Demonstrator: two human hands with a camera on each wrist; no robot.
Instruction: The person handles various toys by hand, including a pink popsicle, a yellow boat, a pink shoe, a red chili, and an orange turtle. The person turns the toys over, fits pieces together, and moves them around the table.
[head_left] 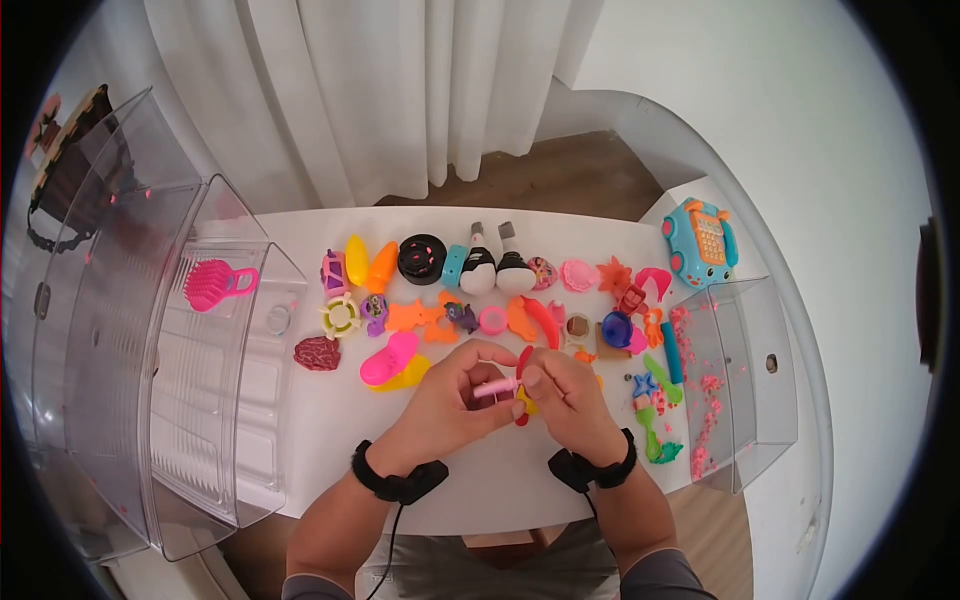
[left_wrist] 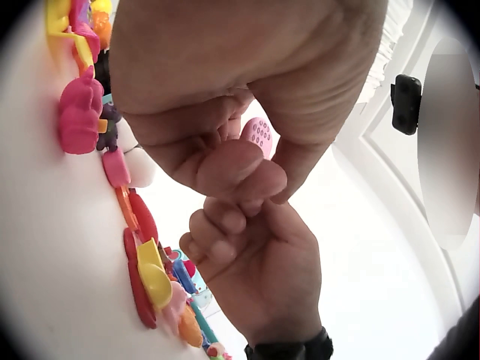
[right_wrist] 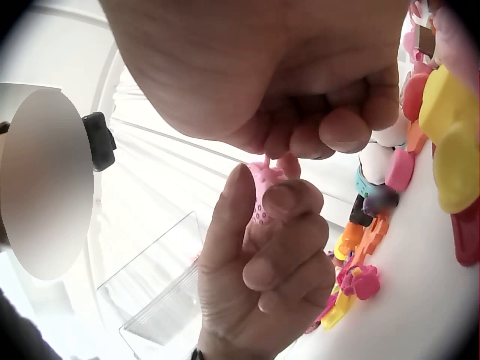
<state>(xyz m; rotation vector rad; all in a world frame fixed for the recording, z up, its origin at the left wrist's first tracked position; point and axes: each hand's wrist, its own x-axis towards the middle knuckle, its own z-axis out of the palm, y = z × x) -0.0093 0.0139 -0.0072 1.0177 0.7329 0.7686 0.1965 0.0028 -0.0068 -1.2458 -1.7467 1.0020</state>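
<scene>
Both hands meet over the front middle of the white table [head_left: 480, 470]. My left hand [head_left: 455, 400] holds a small pink rounded toy [head_left: 495, 387] in curled fingers; its surface is dotted with small ringed marks in the right wrist view. The fingertips of my right hand [head_left: 570, 400] pinch the thin stem at the pink toy's other end. Fingers cover much of the toy, and I cannot tell its exact kind. Below the hands lie a long red piece [left_wrist: 137, 277] and a yellow scoop-like piece [left_wrist: 154, 274].
Rows of colourful toys lie behind the hands, among them a black round toy [head_left: 422, 260] and a yellow-and-pink piece [head_left: 390, 360]. At left stands a clear bin with a pink brush [head_left: 218, 285]. A clear box [head_left: 745, 380] with pink bits and a toy phone [head_left: 700, 242] are at right.
</scene>
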